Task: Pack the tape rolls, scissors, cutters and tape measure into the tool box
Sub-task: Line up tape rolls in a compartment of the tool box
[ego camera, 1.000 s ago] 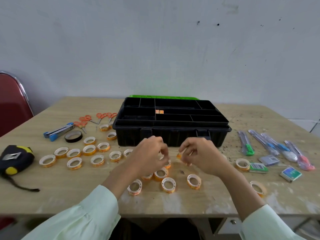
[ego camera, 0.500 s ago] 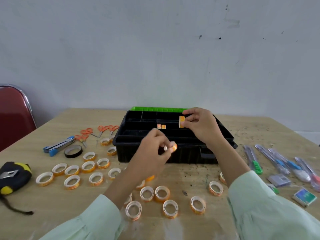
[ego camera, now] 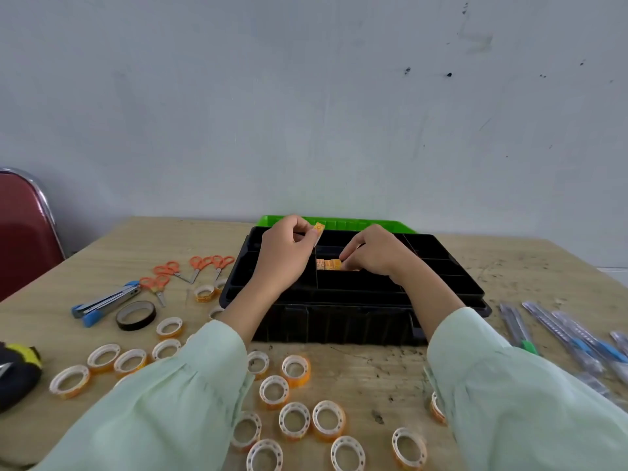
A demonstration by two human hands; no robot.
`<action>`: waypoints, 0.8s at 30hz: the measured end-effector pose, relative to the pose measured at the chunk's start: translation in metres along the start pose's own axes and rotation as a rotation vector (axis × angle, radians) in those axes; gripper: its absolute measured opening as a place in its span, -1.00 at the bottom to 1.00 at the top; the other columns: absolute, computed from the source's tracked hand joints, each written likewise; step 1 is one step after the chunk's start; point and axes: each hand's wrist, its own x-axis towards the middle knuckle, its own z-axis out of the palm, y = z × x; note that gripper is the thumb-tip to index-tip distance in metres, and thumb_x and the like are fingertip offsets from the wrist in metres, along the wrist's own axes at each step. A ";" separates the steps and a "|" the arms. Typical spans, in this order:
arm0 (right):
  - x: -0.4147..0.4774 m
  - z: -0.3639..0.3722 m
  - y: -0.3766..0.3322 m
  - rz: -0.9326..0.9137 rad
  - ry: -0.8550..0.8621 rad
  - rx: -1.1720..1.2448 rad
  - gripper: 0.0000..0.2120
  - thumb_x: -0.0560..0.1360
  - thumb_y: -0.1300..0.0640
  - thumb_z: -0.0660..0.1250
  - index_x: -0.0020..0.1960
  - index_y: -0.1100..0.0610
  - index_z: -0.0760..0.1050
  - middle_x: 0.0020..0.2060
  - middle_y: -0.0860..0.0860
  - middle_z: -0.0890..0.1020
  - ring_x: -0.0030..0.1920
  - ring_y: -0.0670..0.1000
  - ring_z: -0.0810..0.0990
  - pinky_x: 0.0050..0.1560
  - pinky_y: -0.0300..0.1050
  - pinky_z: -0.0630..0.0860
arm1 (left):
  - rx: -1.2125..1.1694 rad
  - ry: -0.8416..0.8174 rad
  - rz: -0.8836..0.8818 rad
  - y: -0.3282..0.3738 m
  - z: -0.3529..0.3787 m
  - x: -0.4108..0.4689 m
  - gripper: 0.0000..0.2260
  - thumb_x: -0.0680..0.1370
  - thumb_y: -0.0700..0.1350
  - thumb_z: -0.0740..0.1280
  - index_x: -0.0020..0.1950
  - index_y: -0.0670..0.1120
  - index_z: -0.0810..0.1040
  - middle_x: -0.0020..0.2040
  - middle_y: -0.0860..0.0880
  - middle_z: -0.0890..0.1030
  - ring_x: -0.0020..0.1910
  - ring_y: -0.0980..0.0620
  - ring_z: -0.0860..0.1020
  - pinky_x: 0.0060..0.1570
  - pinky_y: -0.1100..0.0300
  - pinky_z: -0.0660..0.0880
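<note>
Left hand [ego camera: 289, 253]: grip closed, thumb and fingertips pinching one orange tape roll [ego camera: 318, 229], held on edge in the air over the rear compartments of the tool box [ego camera: 441, 287].

Right hand [ego camera: 373, 253]: fingers curled downward, grip narrowed onto the end roll [ego camera: 336, 264] of a short row of rolls [ego camera: 323, 264] standing on edge in a middle compartment. Thumb hidden behind the fingers.

Surroundings: box is black and open, green lid [ego camera: 356, 223] lying behind it. Both forearms reach across the front wall; compartment dividers stand between the two hands.

Loose tape rolls [ego camera: 295, 368] lie flat on the desk [ego camera: 373, 368] in front of and to the left of the box, near the sleeves. Orange scissors [ego camera: 200, 263] and a black tape ring [ego camera: 136, 315] sit left of the box. Tape measure [ego camera: 17, 372] lies at the far left edge. Cutters [ego camera: 560, 331] lie to the right, well apart from both hands.
</note>
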 end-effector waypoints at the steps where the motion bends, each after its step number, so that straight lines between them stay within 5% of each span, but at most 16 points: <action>1: 0.000 0.000 0.000 0.001 -0.006 -0.003 -0.93 0.37 0.27 0.49 -0.17 0.16 0.66 -0.22 0.05 0.62 -0.11 0.00 0.56 -0.04 -0.13 0.47 | -0.005 -0.005 -0.001 0.000 0.001 0.001 -0.84 0.55 -0.07 0.31 -0.05 -0.16 0.55 -0.15 -0.02 0.58 -0.23 0.19 0.47 -0.32 0.56 0.34; 8: 0.002 -0.002 0.008 0.001 -0.041 0.072 -0.89 0.34 0.26 0.52 -0.24 0.11 0.61 -0.36 0.03 0.61 -0.29 -0.03 0.55 -0.24 -0.22 0.43 | 0.003 -0.074 -0.024 0.002 0.018 -0.001 -0.87 0.53 -0.08 0.34 -0.06 -0.14 0.58 -0.18 0.01 0.57 -0.26 0.19 0.49 -0.38 0.44 0.37; 15: -0.007 -0.005 0.006 -0.023 0.099 0.607 -0.94 0.50 0.22 0.36 -0.03 0.17 0.57 -0.28 0.04 0.68 -0.27 -0.05 0.63 -0.19 -0.21 0.48 | -0.028 -0.049 0.038 0.010 0.032 -0.002 -0.93 0.50 -0.16 0.38 -0.15 -0.14 0.61 -0.19 -0.03 0.61 -0.27 0.20 0.54 -0.34 0.52 0.41; 18: -0.006 -0.008 0.009 -0.022 0.170 0.518 -0.81 0.41 0.24 0.47 -0.01 0.21 0.56 -0.30 0.09 0.68 -0.29 -0.02 0.63 -0.19 -0.19 0.52 | 0.059 -0.107 0.121 0.008 0.033 -0.003 -0.97 0.50 -0.17 0.39 -0.13 -0.07 0.62 -0.10 0.00 0.59 -0.16 0.11 0.55 -0.19 0.45 0.44; 20: -0.004 -0.010 0.013 0.001 0.178 0.379 -0.76 0.36 0.25 0.50 0.00 0.22 0.56 -0.27 0.15 0.70 -0.24 0.05 0.67 -0.15 -0.13 0.56 | 0.192 -0.123 0.195 0.001 0.033 -0.003 -0.95 0.49 -0.16 0.39 -0.11 -0.03 0.63 -0.10 0.03 0.57 -0.09 0.07 0.53 -0.01 0.20 0.50; 24: -0.004 -0.010 0.012 0.008 0.118 0.124 -0.86 0.34 0.27 0.51 -0.11 0.22 0.63 -0.33 0.12 0.68 -0.33 0.01 0.64 -0.20 -0.15 0.58 | 0.377 -0.166 0.210 -0.002 0.027 -0.004 -0.93 0.49 -0.16 0.37 -0.10 -0.01 0.64 -0.15 0.08 0.54 -0.02 0.02 0.53 0.11 -0.05 0.46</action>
